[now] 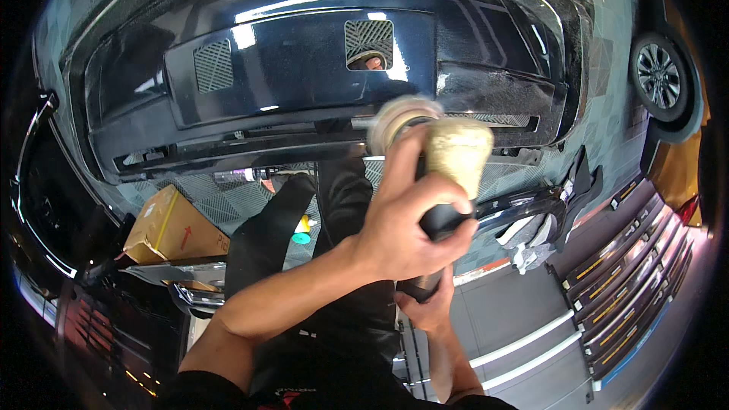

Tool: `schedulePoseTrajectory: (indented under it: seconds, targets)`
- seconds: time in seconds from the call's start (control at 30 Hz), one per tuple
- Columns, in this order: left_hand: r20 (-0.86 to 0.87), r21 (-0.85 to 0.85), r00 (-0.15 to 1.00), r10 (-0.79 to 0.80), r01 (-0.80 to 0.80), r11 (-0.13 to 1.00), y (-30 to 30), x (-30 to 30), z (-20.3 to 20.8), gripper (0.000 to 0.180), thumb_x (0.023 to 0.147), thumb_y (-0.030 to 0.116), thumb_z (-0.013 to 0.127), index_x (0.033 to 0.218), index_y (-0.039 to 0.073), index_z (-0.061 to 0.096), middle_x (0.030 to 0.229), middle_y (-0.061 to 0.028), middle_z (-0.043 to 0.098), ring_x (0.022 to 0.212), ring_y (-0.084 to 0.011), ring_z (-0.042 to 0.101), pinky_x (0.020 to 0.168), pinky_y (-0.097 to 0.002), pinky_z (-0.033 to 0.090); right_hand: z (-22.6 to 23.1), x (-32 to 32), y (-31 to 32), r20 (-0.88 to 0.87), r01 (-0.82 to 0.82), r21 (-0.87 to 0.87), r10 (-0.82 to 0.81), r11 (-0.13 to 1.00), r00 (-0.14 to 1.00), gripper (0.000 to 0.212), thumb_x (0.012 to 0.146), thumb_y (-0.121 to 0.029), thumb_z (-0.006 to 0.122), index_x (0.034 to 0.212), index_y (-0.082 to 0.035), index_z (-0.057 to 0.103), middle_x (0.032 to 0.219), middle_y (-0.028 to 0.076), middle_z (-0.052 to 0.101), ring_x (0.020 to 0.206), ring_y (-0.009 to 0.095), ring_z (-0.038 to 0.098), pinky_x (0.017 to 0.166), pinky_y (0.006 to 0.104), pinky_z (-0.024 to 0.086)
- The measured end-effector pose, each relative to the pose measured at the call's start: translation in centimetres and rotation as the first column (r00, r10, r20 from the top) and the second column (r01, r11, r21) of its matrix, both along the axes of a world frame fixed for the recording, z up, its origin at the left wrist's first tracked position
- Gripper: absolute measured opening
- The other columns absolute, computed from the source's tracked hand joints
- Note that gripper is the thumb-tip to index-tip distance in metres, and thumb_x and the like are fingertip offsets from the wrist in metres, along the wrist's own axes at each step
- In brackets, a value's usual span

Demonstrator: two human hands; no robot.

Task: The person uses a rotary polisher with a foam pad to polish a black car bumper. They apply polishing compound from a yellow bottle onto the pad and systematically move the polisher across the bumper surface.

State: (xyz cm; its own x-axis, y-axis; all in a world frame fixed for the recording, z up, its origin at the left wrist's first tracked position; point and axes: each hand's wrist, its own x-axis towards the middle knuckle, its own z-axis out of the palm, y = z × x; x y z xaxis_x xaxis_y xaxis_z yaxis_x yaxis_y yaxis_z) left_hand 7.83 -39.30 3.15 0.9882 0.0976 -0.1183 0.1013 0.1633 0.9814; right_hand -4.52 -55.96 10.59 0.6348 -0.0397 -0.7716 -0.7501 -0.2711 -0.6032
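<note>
A glossy dark car bumper (296,61) lies across the upper part of the view, with two square cutouts in its middle panel. Both my hands hold a polisher (459,148) with a gold-coloured head and a black body. My left hand (402,220) wraps around its front and middle. Lower down, my right hand (429,307) grips the rear handle, partly hidden behind the left hand and the tool. The round polishing pad (404,115) is blurred and lies over the bumper's near edge; whether it touches the surface I cannot tell.
An open cardboard box (178,228) stands at the left. Grey cloths (528,237) hang at the right, near a rack of long dark strips (623,288). A car wheel (658,76) shows at the far right. A small yellow-and-green object (302,235) is beside my legs.
</note>
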Motion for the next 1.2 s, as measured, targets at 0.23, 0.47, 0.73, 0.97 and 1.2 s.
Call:
schedulePoseTrajectory:
  seconds: [0.23, 0.47, 0.73, 0.97, 1.2]
  targets:
    - [0.046, -0.008, 0.999, 0.008, -0.008, 1.000, -3.4, 1.6, -0.8, 0.040, 0.067, 0.005, 0.085, 0.098, 0.012, 0.061, 0.132, -0.0268, 0.047, 0.129, -0.0510, 0.045, 0.110, -0.0592, 0.036, 0.4, -1.4, -2.5, -0.197, 0.068, -0.111, -0.089, 0.991, 0.976, 0.096, 0.067, -0.004, 0.084, 0.150, 0.001, 0.038, 0.127, 0.014, 0.061, 0.117, 0.023, 0.060, 0.099, 0.0393, 0.051]
    - [0.027, 0.026, 0.999, 0.025, -0.025, 0.999, -1.8, 0.8, -0.5, 0.042, 0.066, 0.007, 0.085, 0.100, 0.013, 0.061, 0.134, -0.0278, 0.045, 0.131, -0.0526, 0.043, 0.111, -0.0604, 0.034, 0.8, -0.4, 0.0, -0.111, 0.090, -0.072, -0.098, 0.993, 0.989, 0.079, 0.068, -0.006, 0.084, 0.137, 0.000, 0.047, 0.115, 0.009, 0.065, 0.100, 0.018, 0.065, 0.087, 0.0350, 0.055]
    - [-0.020, 0.036, 0.999, 0.043, -0.042, 0.998, 0.7, -0.4, 0.1, 0.039, 0.066, 0.007, 0.086, 0.097, 0.014, 0.063, 0.138, -0.0264, 0.046, 0.133, -0.0497, 0.044, 0.113, -0.0581, 0.034, 0.9, -1.3, -0.1, -0.108, -0.119, -0.043, 0.114, 0.992, 0.988, 0.084, 0.072, -0.008, 0.084, 0.144, 0.002, 0.044, 0.126, 0.014, 0.061, 0.116, 0.023, 0.060, 0.100, 0.0367, 0.050]
    - [-0.035, 0.065, 0.999, 0.040, -0.037, 0.997, 2.1, -0.7, 0.4, 0.038, 0.067, 0.009, 0.086, 0.096, 0.013, 0.063, 0.140, -0.0258, 0.046, 0.135, -0.0489, 0.043, 0.114, -0.0574, 0.032, 0.7, -1.0, 0.3, -0.102, -0.198, -0.016, 0.195, 0.980, 0.975, 0.085, 0.072, -0.007, 0.083, 0.146, 0.004, 0.042, 0.128, 0.015, 0.060, 0.118, 0.023, 0.059, 0.103, 0.0370, 0.048]
    - [-0.082, 0.067, 0.995, 0.058, -0.053, 0.996, 3.3, -1.7, 0.8, 0.036, 0.068, 0.010, 0.087, 0.096, 0.013, 0.065, 0.140, -0.0273, 0.046, 0.133, -0.0484, 0.046, 0.114, -0.0547, 0.034, 0.6, -0.6, 2.1, -0.053, -0.124, 0.036, 0.126, 0.992, 0.991, 0.082, 0.070, -0.010, 0.084, 0.142, 0.004, 0.046, 0.126, 0.014, 0.062, 0.115, 0.022, 0.061, 0.101, 0.0361, 0.050]
